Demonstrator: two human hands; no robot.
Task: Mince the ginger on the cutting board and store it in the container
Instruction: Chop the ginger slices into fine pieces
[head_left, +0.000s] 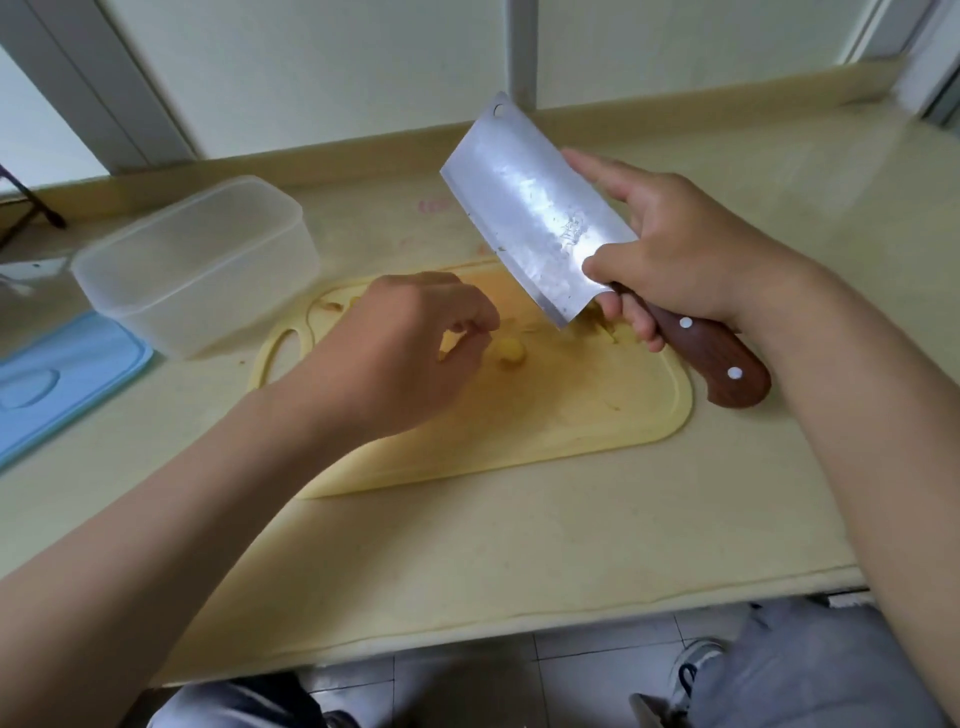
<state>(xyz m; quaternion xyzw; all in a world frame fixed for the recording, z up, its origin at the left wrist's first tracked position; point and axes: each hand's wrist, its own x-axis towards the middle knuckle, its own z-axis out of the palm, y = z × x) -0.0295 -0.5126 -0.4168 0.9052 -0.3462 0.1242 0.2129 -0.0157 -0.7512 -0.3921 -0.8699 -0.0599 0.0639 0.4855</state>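
Gripping a cleaver (540, 218) by its wooden handle (711, 358), right hand (691, 249) raised above the far right part of the cutting board (519, 415); fingers (639, 322) curled tight under the handle, thumb pressed on the near face of the blade, forefinger stretched along the far side. Blade tilted up and away, tip toward the far wall, near lower corner hanging just over a small heap of ginger slices (608, 330) on the board.

Hovering low over the middle of the board, left hand (405, 353), back of the hand up, fingers (467, 325) bent and drawn together at the tips; hard to tell whether anything is pinched between them. Just right of those fingertips, a rounded yellow piece of ginger (511, 351) lying on the board, close to the hand but with contact unclear. A few thin scraps (332, 306) near the far left rim of the board, by its handle hole.

Standing left of the board on the pale surface (467, 561), a clear plastic container (202, 265), open, no ginger visible inside. Lying flat farther left and nearer, a blue lid (57, 379), partly cut off by the frame edge. Below the near edge of the surface, grey trouser legs and a shoe on a tiled floor.
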